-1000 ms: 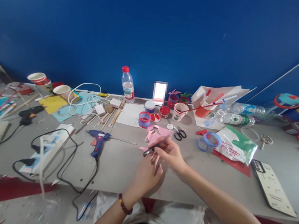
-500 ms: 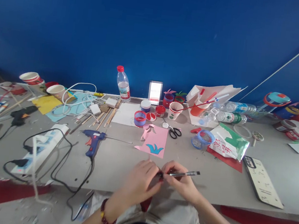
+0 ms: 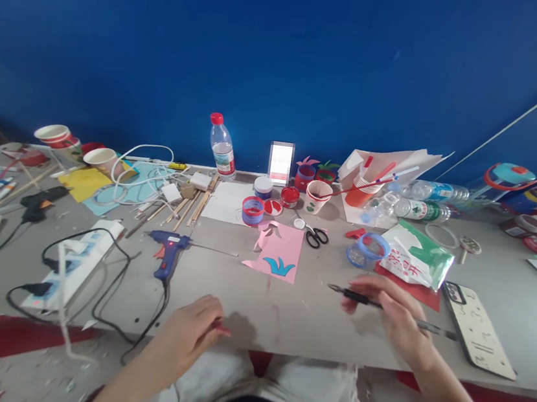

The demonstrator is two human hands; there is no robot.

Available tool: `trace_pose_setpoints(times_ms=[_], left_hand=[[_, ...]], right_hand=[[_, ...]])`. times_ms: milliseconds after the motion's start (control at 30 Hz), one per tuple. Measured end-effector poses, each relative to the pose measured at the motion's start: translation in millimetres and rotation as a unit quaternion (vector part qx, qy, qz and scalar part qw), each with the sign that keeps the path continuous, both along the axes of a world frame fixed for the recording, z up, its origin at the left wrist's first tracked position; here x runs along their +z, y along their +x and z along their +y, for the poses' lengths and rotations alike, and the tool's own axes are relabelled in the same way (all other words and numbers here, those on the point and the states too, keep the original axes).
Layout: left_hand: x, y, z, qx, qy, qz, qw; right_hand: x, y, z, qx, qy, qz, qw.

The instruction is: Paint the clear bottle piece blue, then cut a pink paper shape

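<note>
My right hand (image 3: 396,314) grips a black pen (image 3: 357,297) above the right half of the table, its tip pointing left. Close to the front edge, my left hand (image 3: 189,328) is closed, fingers curled; a bit of reddish pink shows at the fingertips, but what it is I cannot make out. Between and beyond the hands lies pink paper (image 3: 287,242) with a cut edge, and a blue leaf-shaped cutout (image 3: 279,266) rests on it. Black-handled scissors (image 3: 317,237) are just right of the paper.
A blue glue gun (image 3: 171,254) with its cord lies left, near a white power strip (image 3: 77,269). A phone (image 3: 480,331) lies right. Behind stand a bottle (image 3: 223,150), a paper cup (image 3: 318,198) and a red paint jar (image 3: 290,197). A blue plastic ring (image 3: 367,249) sits right of the scissors.
My hands were together at the front middle around the pen. They have come apart: the left moved left, the right moved right with the pen, whose tip is now bare and points left.
</note>
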State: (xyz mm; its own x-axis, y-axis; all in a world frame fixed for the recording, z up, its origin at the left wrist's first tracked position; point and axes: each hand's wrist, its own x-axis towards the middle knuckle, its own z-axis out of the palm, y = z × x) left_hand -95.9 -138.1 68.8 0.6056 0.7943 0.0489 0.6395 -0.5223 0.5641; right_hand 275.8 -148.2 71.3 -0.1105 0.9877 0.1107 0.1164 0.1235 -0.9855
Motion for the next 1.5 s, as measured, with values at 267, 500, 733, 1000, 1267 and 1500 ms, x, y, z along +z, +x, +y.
trace_pose_setpoints(times_ms=[267, 500, 733, 1000, 1267, 1500], left_hand=[[-43.0, 100, 25, 0.001, 0.206, 0.109, 0.973], [-87.3, 116, 39, 0.054, 0.235, 0.156, 0.958], [-87.0, 124, 39, 0.068, 0.249, 0.155, 0.954], [-84.7, 129, 41, 0.099, 0.25, 0.144, 0.953], [-81.5, 129, 41, 0.104, 0.226, 0.14, 0.958], [-77.1, 129, 41, 0.103, 0.223, 0.137, 0.959]], right_hand=[[-43.9, -47, 73, 0.048, -0.037, -0.071, 0.996], [-47.4, -83, 121, 0.056, -0.063, 0.003, 0.996], [-67.1, -106, 143, 0.058, -0.12, -0.015, 0.991], [-79.5, -126, 154, 0.022, -0.089, -0.026, 0.995], [-86.8, -121, 155, 0.004, -0.06, -0.065, 0.996], [-87.8, -122, 155, 0.009, -0.057, -0.076, 0.995]])
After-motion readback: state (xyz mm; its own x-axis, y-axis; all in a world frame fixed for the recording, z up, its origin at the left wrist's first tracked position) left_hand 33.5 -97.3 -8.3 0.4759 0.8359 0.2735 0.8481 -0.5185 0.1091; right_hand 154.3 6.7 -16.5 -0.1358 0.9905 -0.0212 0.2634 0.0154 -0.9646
